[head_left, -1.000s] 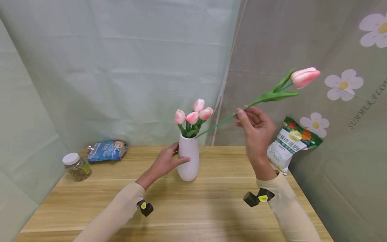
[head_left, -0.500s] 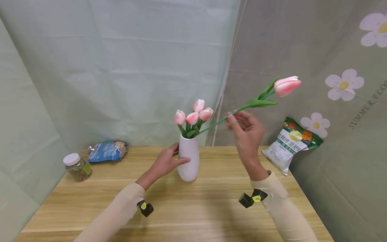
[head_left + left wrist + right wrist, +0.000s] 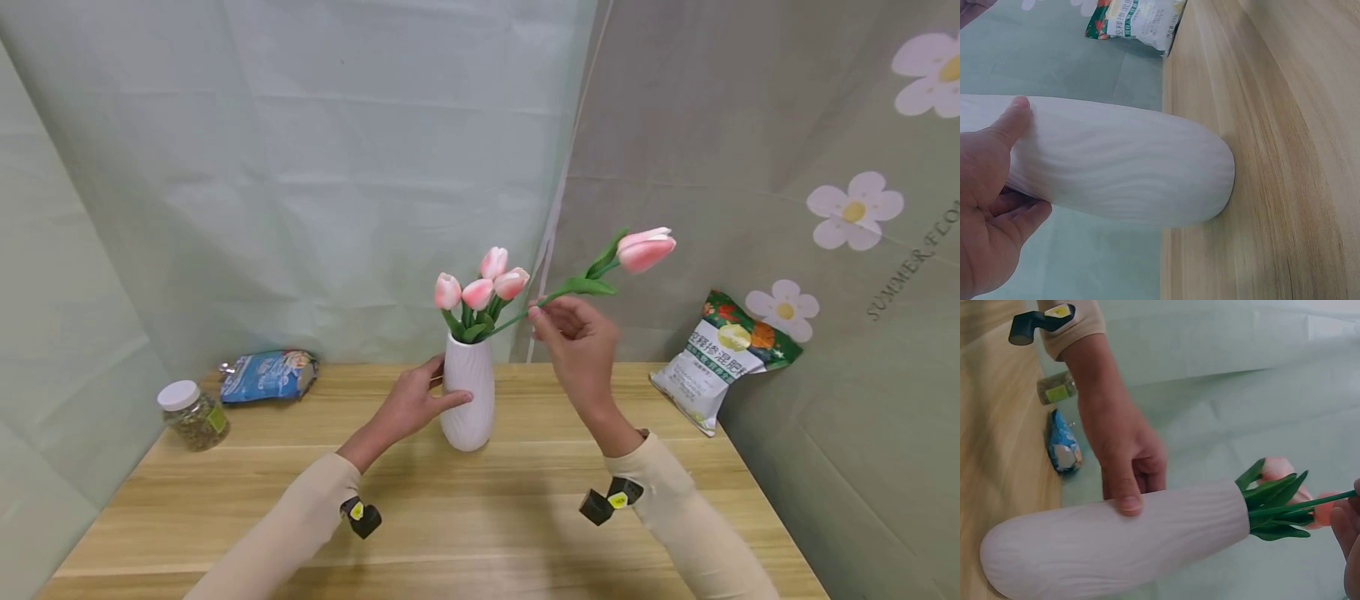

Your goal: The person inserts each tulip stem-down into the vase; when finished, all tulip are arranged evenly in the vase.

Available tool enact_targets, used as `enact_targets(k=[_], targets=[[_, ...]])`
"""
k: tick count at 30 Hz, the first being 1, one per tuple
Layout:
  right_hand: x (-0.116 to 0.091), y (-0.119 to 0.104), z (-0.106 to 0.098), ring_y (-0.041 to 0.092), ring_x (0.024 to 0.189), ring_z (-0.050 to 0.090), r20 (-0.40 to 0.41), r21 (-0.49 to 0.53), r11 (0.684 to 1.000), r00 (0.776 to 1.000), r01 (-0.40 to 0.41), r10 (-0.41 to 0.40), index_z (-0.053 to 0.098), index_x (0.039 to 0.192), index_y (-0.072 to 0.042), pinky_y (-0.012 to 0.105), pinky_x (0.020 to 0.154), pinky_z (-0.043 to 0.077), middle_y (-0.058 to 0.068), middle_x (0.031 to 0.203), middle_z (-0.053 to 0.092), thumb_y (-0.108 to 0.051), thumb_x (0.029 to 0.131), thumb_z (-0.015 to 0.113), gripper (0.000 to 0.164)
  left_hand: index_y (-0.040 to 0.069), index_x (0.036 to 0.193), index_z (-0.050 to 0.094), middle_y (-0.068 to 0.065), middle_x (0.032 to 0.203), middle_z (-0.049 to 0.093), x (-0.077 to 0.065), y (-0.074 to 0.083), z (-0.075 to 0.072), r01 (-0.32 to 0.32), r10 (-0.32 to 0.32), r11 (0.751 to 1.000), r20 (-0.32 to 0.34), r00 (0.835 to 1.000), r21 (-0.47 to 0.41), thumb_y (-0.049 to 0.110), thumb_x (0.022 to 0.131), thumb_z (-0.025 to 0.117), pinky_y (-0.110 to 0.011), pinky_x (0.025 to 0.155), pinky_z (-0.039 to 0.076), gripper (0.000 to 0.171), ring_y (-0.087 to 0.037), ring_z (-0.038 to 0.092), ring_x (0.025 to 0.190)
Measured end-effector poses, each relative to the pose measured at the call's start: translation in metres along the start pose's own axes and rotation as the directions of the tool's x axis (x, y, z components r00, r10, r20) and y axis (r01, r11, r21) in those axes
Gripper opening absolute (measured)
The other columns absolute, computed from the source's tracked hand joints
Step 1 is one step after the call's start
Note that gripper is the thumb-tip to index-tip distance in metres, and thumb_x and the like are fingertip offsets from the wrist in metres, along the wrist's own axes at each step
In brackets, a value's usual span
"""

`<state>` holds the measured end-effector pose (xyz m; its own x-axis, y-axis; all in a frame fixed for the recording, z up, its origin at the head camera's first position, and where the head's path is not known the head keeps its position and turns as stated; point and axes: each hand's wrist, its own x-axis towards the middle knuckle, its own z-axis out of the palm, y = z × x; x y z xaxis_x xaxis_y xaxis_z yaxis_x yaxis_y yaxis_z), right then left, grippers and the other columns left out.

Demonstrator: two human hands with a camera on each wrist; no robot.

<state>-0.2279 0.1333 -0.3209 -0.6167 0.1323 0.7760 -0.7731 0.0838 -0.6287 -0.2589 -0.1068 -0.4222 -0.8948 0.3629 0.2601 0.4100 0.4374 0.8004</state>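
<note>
A white ribbed vase stands upright on the wooden table, with several pink tulips in its mouth. My left hand holds the vase from its left side, thumb across the front and fingers behind; the left wrist view shows the thumb and fingers round the white wall. My right hand pinches the green stem of one more pink tulip between thumb and fingertips. This tulip slants up to the right, and its lower stem runs into the vase mouth in the right wrist view.
On the left of the table are a white-lidded jar and a blue packet. A green and white bag leans against the right-hand curtain. Pale curtains hang behind and beside the table.
My right hand has moved left and down toward the vase, and the pinched tulip has slid further into its mouth. The left hand and vase have stayed in place.
</note>
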Motion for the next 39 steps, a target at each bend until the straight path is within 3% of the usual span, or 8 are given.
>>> enact_targets(k=[8,13,24,31,39], targets=[[-0.009,0.007,0.007,0.004,0.065,0.069,0.037,-0.079,0.995,0.998,-0.052,0.055,0.074,0.092,0.008,0.019,0.056,0.058,0.024,0.087,0.074,0.004,0.089,0.076,0.006,0.000,0.149,0.046,-0.018,0.144,0.057,0.001,-0.001,0.000,-0.006,0.006,1.000,0.002,1.000,0.000,0.033,0.088,0.082,-0.044,0.106,0.053,0.079,-0.033,0.060,0.130],[-0.011,0.011,0.010,0.005,0.064,0.067,0.039,-0.107,0.990,0.995,-0.090,0.094,0.073,0.091,0.010,0.017,0.053,0.053,0.026,0.086,0.074,0.007,0.086,0.077,0.007,-0.001,0.149,0.046,-0.019,0.144,0.058,0.001,-0.001,0.000,-0.009,0.009,1.000,0.002,1.000,0.007,0.033,0.088,0.082,-0.044,0.105,0.054,0.079,-0.033,0.060,0.129],[-0.016,0.019,0.017,0.021,0.078,0.075,0.115,-0.239,0.960,0.977,-0.147,0.178,0.080,0.099,-0.004,0.021,0.066,0.060,0.010,0.090,0.078,-0.019,0.090,0.081,0.018,0.000,0.149,0.046,-0.019,0.145,0.057,0.002,-0.002,0.001,-0.022,0.022,1.000,0.005,1.000,-0.011,0.034,0.088,0.082,-0.045,0.106,0.053,0.079,-0.034,0.059,0.131],[-0.020,0.027,0.025,0.019,0.079,0.075,0.155,-0.267,0.952,0.968,-0.152,0.198,0.080,0.098,-0.005,0.030,0.067,0.063,0.007,0.091,0.078,-0.022,0.091,0.080,0.018,0.000,0.149,0.046,-0.019,0.145,0.057,0.001,-0.002,0.000,-0.017,0.017,1.000,0.002,1.000,0.000,0.034,0.088,0.082,-0.046,0.105,0.053,0.078,-0.034,0.060,0.130],[-0.023,0.035,0.029,0.015,0.079,0.072,0.199,-0.379,0.915,0.953,-0.142,0.230,0.081,0.098,-0.007,0.028,0.063,0.061,0.003,0.090,0.078,-0.024,0.091,0.080,0.018,0.001,0.148,0.047,-0.017,0.142,0.059,0.001,-0.002,0.000,-0.033,0.033,0.999,-0.004,0.999,0.006,0.034,0.088,0.082,-0.045,0.105,0.054,0.077,-0.032,0.061,0.129]])
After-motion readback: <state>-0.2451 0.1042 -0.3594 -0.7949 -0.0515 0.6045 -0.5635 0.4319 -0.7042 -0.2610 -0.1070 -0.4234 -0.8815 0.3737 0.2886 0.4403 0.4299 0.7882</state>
